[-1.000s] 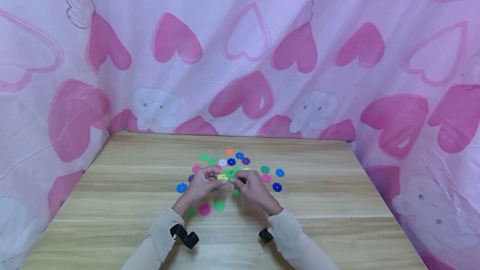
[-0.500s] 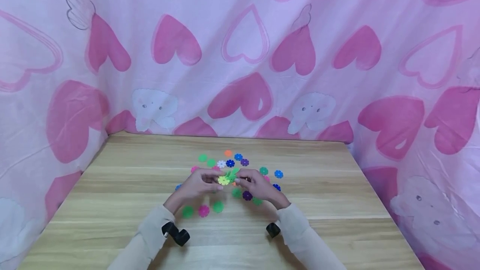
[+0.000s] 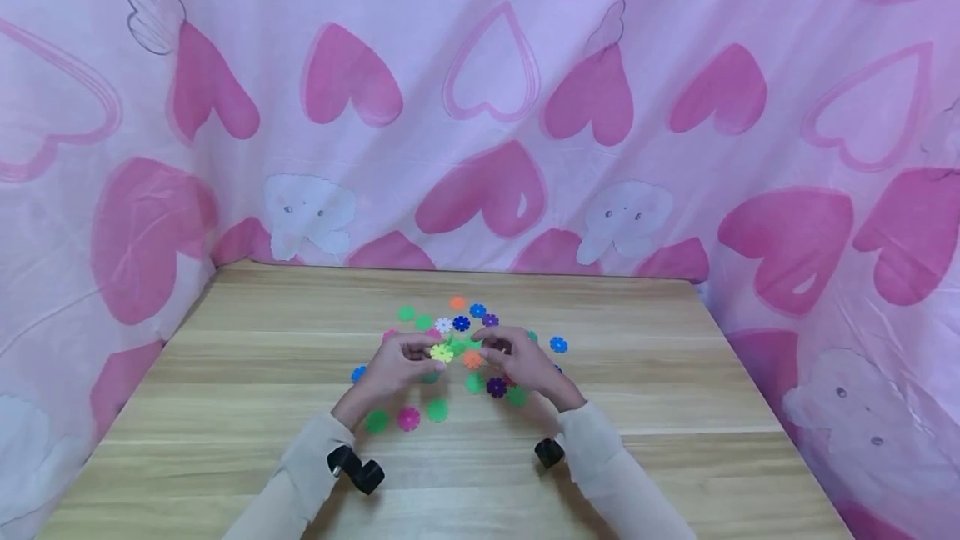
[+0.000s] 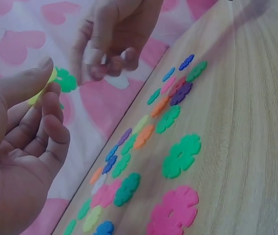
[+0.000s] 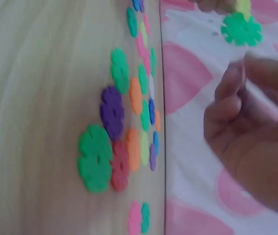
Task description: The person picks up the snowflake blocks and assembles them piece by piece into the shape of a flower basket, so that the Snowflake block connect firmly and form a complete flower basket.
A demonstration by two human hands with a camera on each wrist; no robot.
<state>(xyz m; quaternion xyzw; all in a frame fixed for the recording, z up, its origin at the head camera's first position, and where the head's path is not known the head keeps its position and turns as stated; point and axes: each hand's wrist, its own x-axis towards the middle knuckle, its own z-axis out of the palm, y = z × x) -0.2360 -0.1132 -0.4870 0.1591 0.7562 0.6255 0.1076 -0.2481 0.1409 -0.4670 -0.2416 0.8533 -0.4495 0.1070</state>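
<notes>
My left hand (image 3: 393, 367) pinches a yellow notched, flower-shaped plastic disc (image 3: 442, 352) between thumb and fingers, raised above the table. A green disc (image 5: 241, 29) is joined to the yellow one at an angle, seen in the right wrist view. My right hand (image 3: 519, 359) is a short way to the right, apart from the joined pair. Its fingers are loosely bent, and nothing shows between them in the left wrist view. Beneath the hands lie more discs, among them an orange one (image 3: 472, 358) and a purple one (image 3: 496, 387).
Several loose discs lie flat around the hands on the wooden table (image 3: 675, 407), such as a pink one (image 3: 408, 419), a white one (image 3: 443, 325) and a blue one (image 3: 558, 344). A pink heart-patterned cloth (image 3: 480, 123) hangs behind and at both sides.
The right hand, earlier at the joined discs beside the left hand, has drawn off to the right and its fingers have come away. The left hand still holds the yellow and green pair.
</notes>
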